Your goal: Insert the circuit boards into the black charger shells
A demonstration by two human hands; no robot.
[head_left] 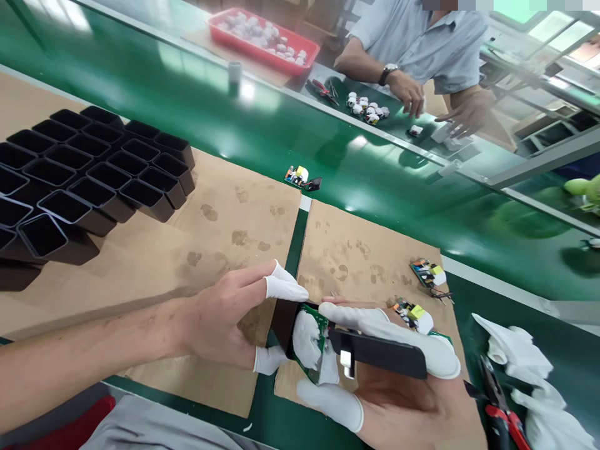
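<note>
My left hand point(213, 322), with white finger cots on its thumb and a finger, is closed around a small dark plastic case point(283, 328). My right hand point(417, 400), also in white finger cots, grips a green circuit board point(323, 322) covered partly in white compound. The board's near end meets the case's open mouth; how far it sits inside is hidden. A black end plate point(382, 355) with a metal prong lies along my right fingers, beside the board. Just beyond the right hand is another circuit board point(415, 314) with a yellow-wrapped part.
Rows of open black cases point(89, 169) stand at left on cardboard point(225, 219). More boards lie at right point(429, 273) and back point(297, 176). Red-handled pliers point(501, 406) and white cloths point(520, 350) are at right. Past a clear partition, a co-worker point(412, 50) works near a red tray point(304, 65).
</note>
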